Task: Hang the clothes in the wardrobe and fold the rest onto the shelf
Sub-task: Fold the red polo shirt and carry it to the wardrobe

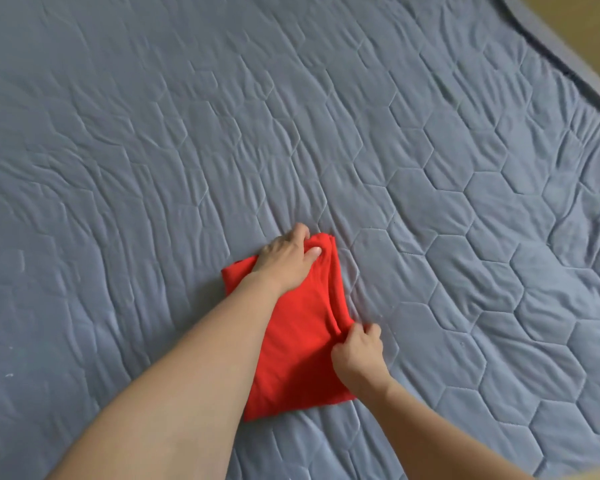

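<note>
**Red garment mid-fold on the quilt**

Nearest us, our two bare forearms reach in from the bottom edge toward the red garment, our landmark. It lies part-folded, a long narrow stack, on the grey-blue hexagon-quilted bedspread, with no wardrobe or shelf in sight.

Left of the garment: wrinkled quilt only. Across the garment's far end, our left hand lies on top, fingers curled over the far edge and the thumb pressed onto the cloth, gripping that corner. At the garment's right edge, nearer us, our right hand pinches a ridge of bunched layers with clenched fingers. Right of the garment: flatter quilt, then the bound hem and pale floor far off.

Judgement: we are tidying the right-hand fold. Best keep both grips level, pull the edge taut so layers align, smooth the ridge flat, then fold end to end.
</note>
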`<control>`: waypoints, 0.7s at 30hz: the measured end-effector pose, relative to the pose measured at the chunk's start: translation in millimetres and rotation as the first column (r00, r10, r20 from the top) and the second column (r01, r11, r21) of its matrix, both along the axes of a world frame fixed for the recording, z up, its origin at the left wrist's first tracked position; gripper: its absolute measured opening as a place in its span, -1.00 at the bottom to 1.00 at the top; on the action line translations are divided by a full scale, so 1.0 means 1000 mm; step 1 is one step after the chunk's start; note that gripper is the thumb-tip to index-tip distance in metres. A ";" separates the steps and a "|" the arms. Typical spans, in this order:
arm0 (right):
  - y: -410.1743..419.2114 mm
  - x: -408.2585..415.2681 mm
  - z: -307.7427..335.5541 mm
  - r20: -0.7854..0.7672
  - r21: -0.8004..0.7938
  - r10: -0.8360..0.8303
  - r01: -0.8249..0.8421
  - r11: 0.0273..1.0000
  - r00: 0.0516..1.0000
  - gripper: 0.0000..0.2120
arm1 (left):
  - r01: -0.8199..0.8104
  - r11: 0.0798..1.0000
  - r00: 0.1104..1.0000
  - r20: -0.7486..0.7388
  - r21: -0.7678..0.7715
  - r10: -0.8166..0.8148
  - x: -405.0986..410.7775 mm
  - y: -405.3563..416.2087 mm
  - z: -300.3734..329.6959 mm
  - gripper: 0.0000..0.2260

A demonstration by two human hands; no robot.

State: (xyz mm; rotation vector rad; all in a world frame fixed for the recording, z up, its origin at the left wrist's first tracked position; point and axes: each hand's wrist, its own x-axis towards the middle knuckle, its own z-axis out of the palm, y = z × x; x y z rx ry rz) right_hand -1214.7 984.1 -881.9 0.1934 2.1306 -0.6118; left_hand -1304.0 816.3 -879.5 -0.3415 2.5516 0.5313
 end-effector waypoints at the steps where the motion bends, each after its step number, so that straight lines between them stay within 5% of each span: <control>1: -0.003 -0.002 0.002 -0.019 -0.036 -0.082 0.081 0.996 0.996 -0.69 | 0.037 0.999 0.999 0.008 -0.003 -0.037 0.000 -0.001 -0.001 -0.59; 3: -0.008 -0.006 0.005 -0.024 -0.117 -0.220 0.216 0.969 0.975 -0.43 | 0.157 0.988 0.985 0.072 -0.003 -0.156 -0.001 -0.002 -0.002 -0.50; 5: -0.011 -0.010 0.002 -0.046 -0.134 -0.166 0.159 0.978 0.985 -0.32 | 0.213 0.977 0.970 0.120 0.012 -0.213 -0.004 -0.004 -0.002 -0.56; 8: -0.014 -0.016 -0.009 -0.005 -0.123 0.047 -0.047 0.991 0.999 -0.59 | 0.201 0.979 0.976 0.090 -0.014 -0.199 -0.008 -0.009 -0.001 -0.64; 13: -0.014 -0.023 -0.018 0.015 -0.221 0.050 -0.046 0.974 0.999 -0.78 | 0.175 0.952 0.985 0.033 -0.251 -0.172 0.004 0.004 -0.007 -0.61; 17: -0.015 -0.020 -0.015 0.094 -0.205 -0.069 0.087 0.975 0.993 -0.71 | 0.070 0.997 0.992 0.107 -0.031 -0.066 0.005 -0.003 -0.009 -0.52; 21: -0.007 -0.019 -0.011 0.285 -0.275 -0.048 0.130 0.953 0.957 -0.46 | 0.091 0.988 0.969 0.217 0.121 -0.116 -0.004 -0.017 0.006 -0.69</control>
